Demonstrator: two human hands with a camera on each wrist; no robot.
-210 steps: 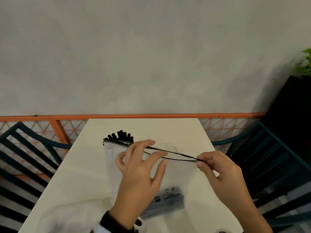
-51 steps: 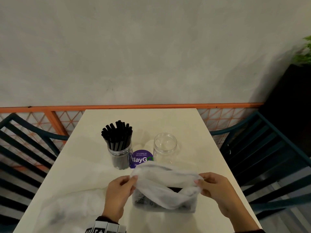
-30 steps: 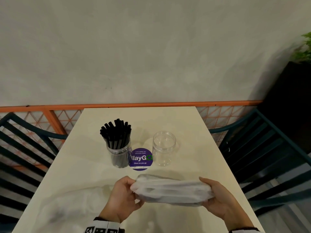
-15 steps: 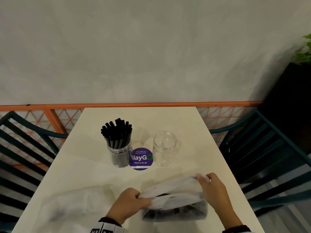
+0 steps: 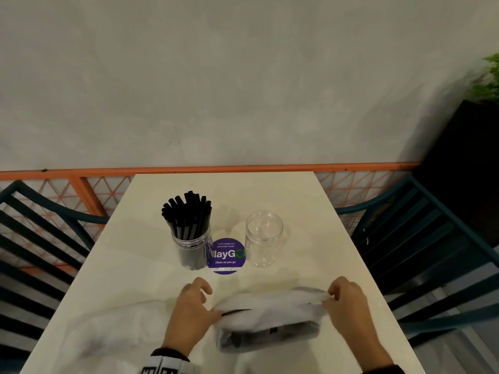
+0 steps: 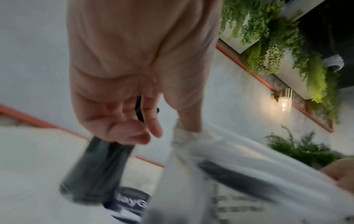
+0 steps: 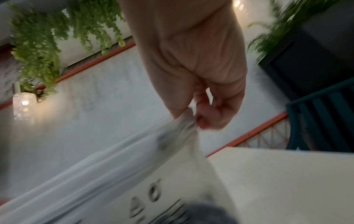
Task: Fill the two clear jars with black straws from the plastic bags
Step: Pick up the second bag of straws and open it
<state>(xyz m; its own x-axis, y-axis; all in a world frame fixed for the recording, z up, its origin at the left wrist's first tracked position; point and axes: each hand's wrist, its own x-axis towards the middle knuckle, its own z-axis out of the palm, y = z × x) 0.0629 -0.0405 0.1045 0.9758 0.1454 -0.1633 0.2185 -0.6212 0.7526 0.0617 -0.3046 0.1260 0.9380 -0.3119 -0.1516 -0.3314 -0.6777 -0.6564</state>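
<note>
A clear jar (image 5: 190,248) (image 6: 95,169) packed with black straws (image 5: 187,214) stands mid-table. An empty clear jar (image 5: 263,238) stands to its right. Nearer me, a plastic bag (image 5: 270,317) (image 6: 239,174) (image 7: 134,166) with dark straws in its bottom is stretched between both hands just above the table. My left hand (image 5: 194,306) (image 6: 153,133) has its thumb caught in the bag's left edge, its fingers loosely curled away from the film. My right hand (image 5: 345,300) (image 7: 199,119) pinches the bag's right corner between thumb and fingers.
A purple round sticker (image 5: 226,256) (image 6: 132,203) lies flat between the jars. Another limp plastic bag (image 5: 108,333) lies at the near left of the cream table (image 5: 229,190). Dark slatted chairs (image 5: 432,252) flank both sides, with an orange railing (image 5: 81,184) and grey wall behind.
The bag came down from in front of the jars to the near table edge. In the last half second my hands drew apart, stretching its top, and my left fingers lifted off the film.
</note>
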